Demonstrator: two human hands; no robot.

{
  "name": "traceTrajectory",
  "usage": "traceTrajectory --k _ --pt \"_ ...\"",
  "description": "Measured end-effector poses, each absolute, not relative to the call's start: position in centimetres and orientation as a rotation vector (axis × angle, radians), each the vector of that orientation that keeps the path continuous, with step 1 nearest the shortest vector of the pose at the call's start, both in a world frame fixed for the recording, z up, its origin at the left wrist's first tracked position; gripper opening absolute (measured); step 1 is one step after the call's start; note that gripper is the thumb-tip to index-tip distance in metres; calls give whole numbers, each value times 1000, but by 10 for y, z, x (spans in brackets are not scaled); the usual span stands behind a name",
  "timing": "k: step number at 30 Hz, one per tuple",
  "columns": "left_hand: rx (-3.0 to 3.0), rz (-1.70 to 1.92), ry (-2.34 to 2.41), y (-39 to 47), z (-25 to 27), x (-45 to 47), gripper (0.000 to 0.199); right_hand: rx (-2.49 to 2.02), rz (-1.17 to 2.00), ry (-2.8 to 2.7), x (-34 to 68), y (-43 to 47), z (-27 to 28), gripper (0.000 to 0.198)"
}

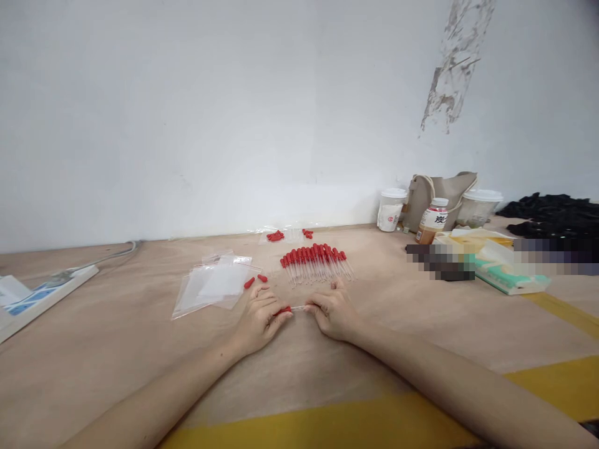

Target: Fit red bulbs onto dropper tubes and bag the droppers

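Table point(116, 312): bags point(218, 280) left of droppers point(314, 254), loose bulbs point(249, 283) between
Left hand point(262, 318): pinches red bulb point(287, 308)
Right hand point(333, 310): pinches clear tube point(298, 307)

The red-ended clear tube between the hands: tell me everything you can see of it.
The tube is thin and clear, like glass or plastic; its red, seemingly rubber bulb points left. It is held crosswise, roughly level, over the table. The left hand pinches the bulb, the right hand the clear end. Both ends are partly hidden.
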State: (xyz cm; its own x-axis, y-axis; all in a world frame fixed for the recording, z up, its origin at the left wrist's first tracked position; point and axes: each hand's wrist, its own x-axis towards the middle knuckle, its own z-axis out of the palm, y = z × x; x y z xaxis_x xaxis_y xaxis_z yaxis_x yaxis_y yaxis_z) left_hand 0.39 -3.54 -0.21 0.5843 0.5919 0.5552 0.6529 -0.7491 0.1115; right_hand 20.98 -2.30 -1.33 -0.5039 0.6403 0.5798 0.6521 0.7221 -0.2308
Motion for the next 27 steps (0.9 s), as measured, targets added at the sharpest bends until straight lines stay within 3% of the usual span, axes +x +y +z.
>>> traceTrajectory --k 14,21,24,27 --pt "-2608 -704 -960 -31 2 3 20 -1061 32 -2312 198 -24 -11 26" --pt "-2452 -698 -1011 -22 3 -10 21 -1094 -214 -2417 201 -31 7 24" --pt "-2342 -777 -1188 -15 2 -24 26 -1214 -237 -2374 208 -26 10 22" --pt "-2204 -845 -1450 -7 -2 -41 33 -1437 -42 -2181 214 -5 12 23"
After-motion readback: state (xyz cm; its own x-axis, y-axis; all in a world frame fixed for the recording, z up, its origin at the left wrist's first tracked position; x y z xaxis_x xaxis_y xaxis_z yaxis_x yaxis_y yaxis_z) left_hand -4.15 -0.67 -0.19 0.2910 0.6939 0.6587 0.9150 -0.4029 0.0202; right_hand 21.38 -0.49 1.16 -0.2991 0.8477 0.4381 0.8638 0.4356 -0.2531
